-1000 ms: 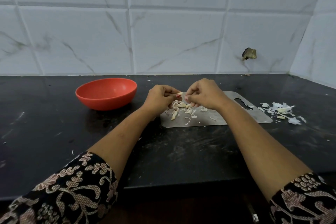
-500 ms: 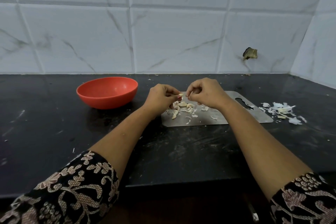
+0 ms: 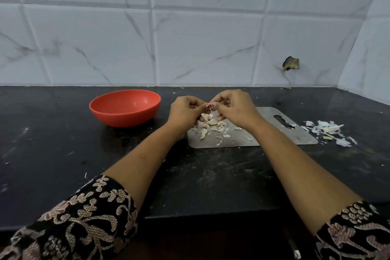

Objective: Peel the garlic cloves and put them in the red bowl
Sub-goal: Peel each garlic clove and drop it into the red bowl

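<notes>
- Black counter [image 3: 63, 154], dusty and scuffed, runs to a white marble-look tiled wall [image 3: 190, 38]; small broken hole [image 3: 291, 63] in the wall above the counter's back right corner.
- Two forearms in patterned sleeves [image 3: 84, 217] reach in from the front edge.
- Metal cutting board [image 3: 295, 133] lies flat, right of centre, toward the back edge, handle slot at its right end.
- Red bowl [image 3: 126, 116] upright, left of the board, near the back edge, not touching the board.
- Left hand [image 3: 185, 112] and right hand [image 3: 234, 107] meet above the board's left end, fingers curled in, fingertips of both pinching one garlic clove [image 3: 211, 105] between them; the clove is in the air, mostly hidden.
- Pile of peels [image 3: 325, 131] on the counter just beside the board's right edge.
- Heap of loose cloves [image 3: 209, 124] with skin scraps on the board's left part, under the hands; peeled or not, cannot tell.
</notes>
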Demonstrator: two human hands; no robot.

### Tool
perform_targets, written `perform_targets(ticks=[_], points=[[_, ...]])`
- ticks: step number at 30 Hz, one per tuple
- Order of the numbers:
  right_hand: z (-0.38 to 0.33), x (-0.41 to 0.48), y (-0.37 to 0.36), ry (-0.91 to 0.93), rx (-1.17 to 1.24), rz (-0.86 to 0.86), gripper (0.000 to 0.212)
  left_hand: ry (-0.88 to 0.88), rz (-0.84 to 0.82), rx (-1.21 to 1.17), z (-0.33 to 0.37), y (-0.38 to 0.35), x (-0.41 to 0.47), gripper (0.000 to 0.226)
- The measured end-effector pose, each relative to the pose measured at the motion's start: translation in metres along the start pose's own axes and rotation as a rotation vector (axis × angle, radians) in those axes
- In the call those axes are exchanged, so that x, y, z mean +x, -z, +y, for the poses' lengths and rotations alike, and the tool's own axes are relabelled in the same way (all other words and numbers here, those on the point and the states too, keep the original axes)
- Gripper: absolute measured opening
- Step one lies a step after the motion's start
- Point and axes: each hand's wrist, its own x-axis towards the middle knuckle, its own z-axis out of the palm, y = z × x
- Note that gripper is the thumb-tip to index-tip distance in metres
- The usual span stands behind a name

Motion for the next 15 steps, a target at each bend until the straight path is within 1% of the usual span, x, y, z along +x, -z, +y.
perform_targets(ticks=[4,7,11,15], points=[[-0.0028,-0.0017,-0.0003,0.007,0.076,0.022,0.008,-0.004,0.035,-0.057,0.0031,-0.003,-0.0022,0.008],[-0.003,-0.0017,0.0004,0.028,0.092,0.055,0.003,-0.02,0.05,-0.079,0.0053,-0.005,-0.0041,0.003],[-0.0035,-0.0023,-0.0004,0.054,0.096,0.081,0.001,-0.036,0.081,-0.086,0.0068,-0.0059,-0.0067,0.008],[-0.0045,-0.0029,-0.001,0.127,0.025,0.074,0.007,-0.112,0.089,-0.006,0.0092,-0.0028,-0.0071,0.013]])
